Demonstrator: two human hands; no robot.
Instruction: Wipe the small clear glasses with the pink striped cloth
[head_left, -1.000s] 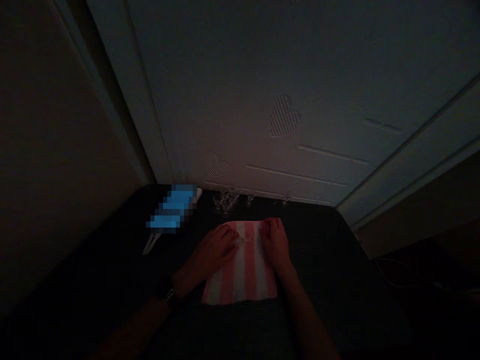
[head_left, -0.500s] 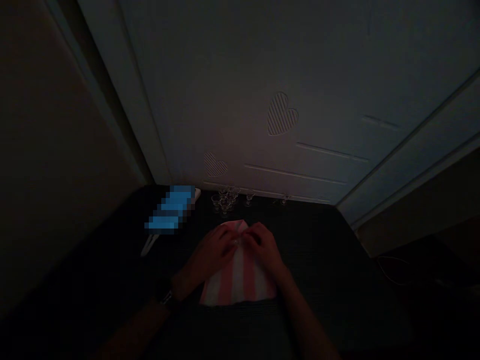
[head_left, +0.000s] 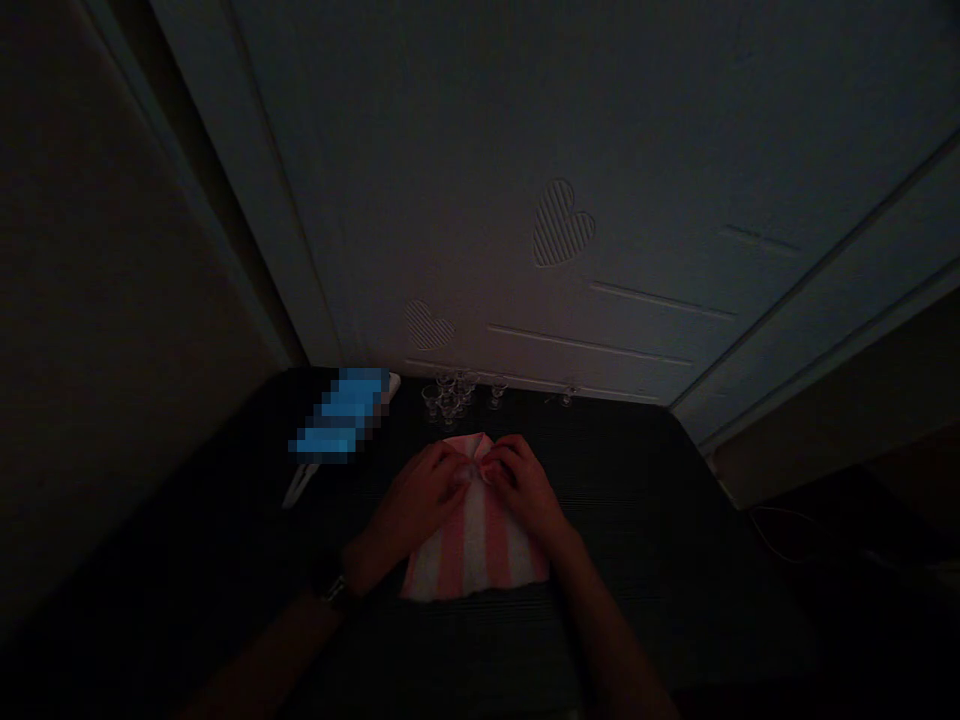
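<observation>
A pink-and-white striped cloth (head_left: 475, 550) lies spread on the dark table, its far end bunched up between my two hands. My left hand (head_left: 429, 492), with a watch on the wrist, curls its fingers round a small clear thing (head_left: 469, 473) that looks like glass; its shape is mostly hidden. Close beside it, my right hand (head_left: 527, 492) pinches a fold of the cloth against or near that clear thing. Beyond the cloth stands a cluster of small stemmed glasses (head_left: 450, 396), with another small glass (head_left: 497, 393) just right of them.
One more small glass (head_left: 570, 394) is farther right, near the pale panel (head_left: 465, 230) with raised hearts behind the table. At the left a white-edged device with a blurred blue screen (head_left: 343, 412) rests on the dark tabletop (head_left: 630, 520). The light is very dim.
My right hand's fingers have shifted slightly at the fold of cloth, and the clear thing between the hands has moved slightly. The camera view has shifted a little; the standing glasses stay put.
</observation>
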